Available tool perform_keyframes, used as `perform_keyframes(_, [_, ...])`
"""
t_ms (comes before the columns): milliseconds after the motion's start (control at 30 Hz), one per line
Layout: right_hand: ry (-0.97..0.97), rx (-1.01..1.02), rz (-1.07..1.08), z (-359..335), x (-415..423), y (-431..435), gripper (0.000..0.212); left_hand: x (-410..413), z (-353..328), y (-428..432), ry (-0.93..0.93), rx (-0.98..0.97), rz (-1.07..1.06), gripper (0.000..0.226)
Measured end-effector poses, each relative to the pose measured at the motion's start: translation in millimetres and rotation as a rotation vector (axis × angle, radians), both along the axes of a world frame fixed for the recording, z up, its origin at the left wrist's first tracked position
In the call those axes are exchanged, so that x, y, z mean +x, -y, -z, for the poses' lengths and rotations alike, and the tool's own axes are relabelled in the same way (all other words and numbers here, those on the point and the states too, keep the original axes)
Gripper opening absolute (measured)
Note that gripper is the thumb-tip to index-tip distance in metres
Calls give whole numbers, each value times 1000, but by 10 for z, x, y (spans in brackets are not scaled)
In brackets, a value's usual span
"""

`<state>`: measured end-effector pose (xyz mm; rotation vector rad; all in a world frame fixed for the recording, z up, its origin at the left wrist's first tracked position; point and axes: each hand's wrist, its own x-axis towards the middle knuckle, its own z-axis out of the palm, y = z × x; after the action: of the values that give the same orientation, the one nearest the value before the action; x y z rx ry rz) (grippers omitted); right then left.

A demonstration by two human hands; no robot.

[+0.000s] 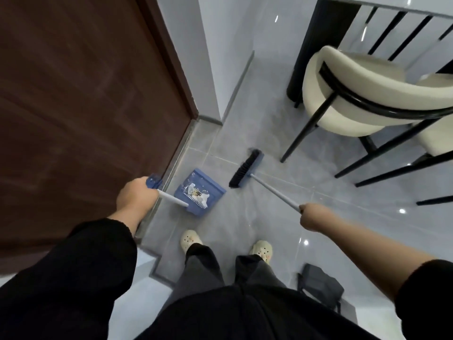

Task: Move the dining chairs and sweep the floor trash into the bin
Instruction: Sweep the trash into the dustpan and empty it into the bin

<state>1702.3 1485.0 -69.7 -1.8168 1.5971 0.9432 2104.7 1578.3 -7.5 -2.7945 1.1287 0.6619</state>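
- Head view, looking down: judging by the layout, working through the gathering step, with white and yellowish trash (199,193) already lying inside the blue dustpan (196,176).
- Gripping the dustpan's long handle (171,198) with the left hand (137,195), fingers curling round its blue top end; not telling whether the pan is resting on the floor (269,229) or hanging just above it.
- Holding the broom (246,169) by its pale pole with the right hand (316,217), fingers closing round the pole; keeping the bristles low at the tiles, just beside the pan's open mouth and apart from it.
- Seeing no loose scraps between bristles and pan, while allowing for blur hiding small bits.
- Next, probably calling for keeping the pan level while carrying it to a bin; spotting no clear bin, only a dark bag-like object (318,287) at lower right, too unclear to name.
- Minding edges: brown door (85,106) and its threshold lying close on the pan's left; cream dining chair (355,94) with thin black legs standing near on the right, second chair (438,138) beside it, both by the worktop (392,6).
- Finding open room mainly along the strip of tiles between door and chair legs, and back toward the feet.
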Motion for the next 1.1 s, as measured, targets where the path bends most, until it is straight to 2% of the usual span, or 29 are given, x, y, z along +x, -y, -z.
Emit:
perform_keyframes(133, [80,-44,-51,-140,-92,-329,42,-148,-60,-90,35,-85,-130,13])
perform_keyframes(233, [109,-22,-111,-98,-94,-480,46,-207,-63,-107,53,-142,-186,18])
perform_keyframes(367, [42,43,-235,21,-6,-533,46,-247,-42,-59,47,-227,-239,22])
perform_keyframes(733, [-183,-46,-229,-250,-765,-68,38,-674,-16,513,-71,-263,-124,23])
perform_keyframes(1100, [-324,14,13,-647,-1380,-136,29,-1350,-26,1097,-127,-180,136,11])
